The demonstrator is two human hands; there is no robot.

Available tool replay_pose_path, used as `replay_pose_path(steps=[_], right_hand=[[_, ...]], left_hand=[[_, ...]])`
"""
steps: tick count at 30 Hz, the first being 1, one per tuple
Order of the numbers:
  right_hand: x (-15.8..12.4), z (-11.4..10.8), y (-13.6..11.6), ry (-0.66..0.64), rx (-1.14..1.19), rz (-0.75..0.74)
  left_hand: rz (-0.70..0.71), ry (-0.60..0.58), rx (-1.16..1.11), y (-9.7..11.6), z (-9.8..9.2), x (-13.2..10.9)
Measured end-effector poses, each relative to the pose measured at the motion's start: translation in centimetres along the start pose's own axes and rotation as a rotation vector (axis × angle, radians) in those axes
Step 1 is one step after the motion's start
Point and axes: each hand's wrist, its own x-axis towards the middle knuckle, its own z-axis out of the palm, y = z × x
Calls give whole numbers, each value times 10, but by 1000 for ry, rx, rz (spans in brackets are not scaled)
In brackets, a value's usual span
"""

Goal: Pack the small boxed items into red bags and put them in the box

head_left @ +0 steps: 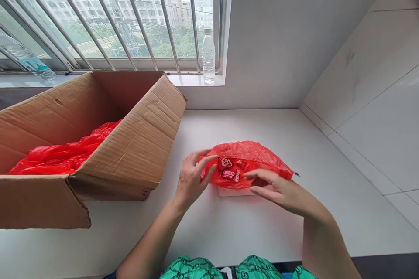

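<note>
Fingers of the left hand (209, 161) spread and curve, their tips against the near edge of a crumpled red plastic bag (252, 157), while fingers of the right hand (262, 177) lie long and open across its lower side. Neither hand is clenched. The left hand (193, 179) and right hand (278, 190) flank the bag, which sits on a flat white carton (234, 192) on a white countertop (229, 235).

The thin, glossy bag bulges in shallow folds, its far end tapering to the right. Small red-and-white wrapped packets (229, 169) cluster at its centre, between the hands — whether seen through the plastic or through an opening is hard to tell.

To the left stands an open cardboard box (144, 139), its flaps splayed and more red plastic (62, 152) bunched inside. Beyond, a capped water bottle (208, 56) stands upright on the sill of a barred window (163, 8), with city buildings outside. A green patterned garment (193, 268) shows at the bottom edge — the person's own clothing.
</note>
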Motion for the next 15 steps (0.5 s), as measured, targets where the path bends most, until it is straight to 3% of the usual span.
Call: replay_pose_path(steps=[1, 3, 7, 9, 11, 15], right_hand=[[-11, -8, -1, -93, 34, 0], [-31, -19, 2, -81, 40, 29], [-54, -21, 11, 368, -252, 76], [-53, -15, 14, 439, -421, 22], [-44, -10, 14, 429, -550, -44], [-21, -19, 11, 469, -660, -55]], left_hand=[[-18, -4, 33, 0, -6, -6], [-74, -37, 71, -1, -16, -19], [-184, -125, 93, 3, -26, -35], [-209, -143, 154, 6, -23, -31], [-201, -173, 257, 10, -18, -22], [-162, -336, 439, 11, -10, -2]])
